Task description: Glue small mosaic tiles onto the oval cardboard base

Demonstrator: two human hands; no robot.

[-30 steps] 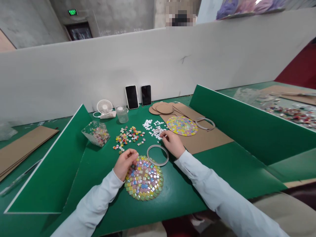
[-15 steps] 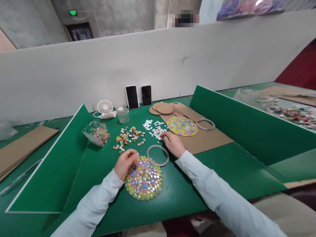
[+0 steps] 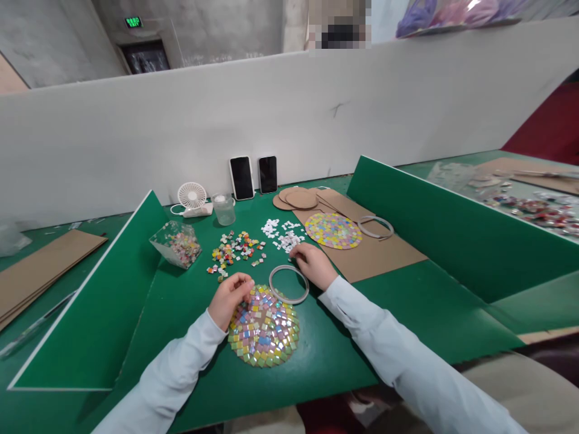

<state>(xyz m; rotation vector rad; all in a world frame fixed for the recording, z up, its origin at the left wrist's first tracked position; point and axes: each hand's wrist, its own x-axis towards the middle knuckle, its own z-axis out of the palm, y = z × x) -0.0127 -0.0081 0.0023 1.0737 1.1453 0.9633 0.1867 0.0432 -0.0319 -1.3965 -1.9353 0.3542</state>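
Observation:
My left hand (image 3: 228,300) is closed in a pinch over the upper left edge of a round mosaic disc (image 3: 266,341) covered in yellow, pink, blue and green tiles. Whatever lies between its fingertips is too small to name. Bare brown board shows near the disc's middle. At the front edge of a pile of small white pieces (image 3: 289,241), my right hand (image 3: 315,265) has its fingers pressed together, and I cannot make out what they hold. Between the hands, a ring of pale tape (image 3: 306,292) overlaps the disc's upper right edge. Loose coloured tiles (image 3: 235,247) lie beyond my left hand.
A clear tub of tiles (image 3: 177,246), a white fan (image 3: 192,198), a glass cup (image 3: 224,211) and two phones (image 3: 242,178) stand behind. To the right, a second mosaic disc (image 3: 333,231) and another ring (image 3: 376,218) lie on brown cardboard (image 3: 380,259). Green panels (image 3: 434,235) flank the workspace.
My right hand has shifted slightly left and toward me, at the front of the white pieces. My left hand keeps its place over the disc.

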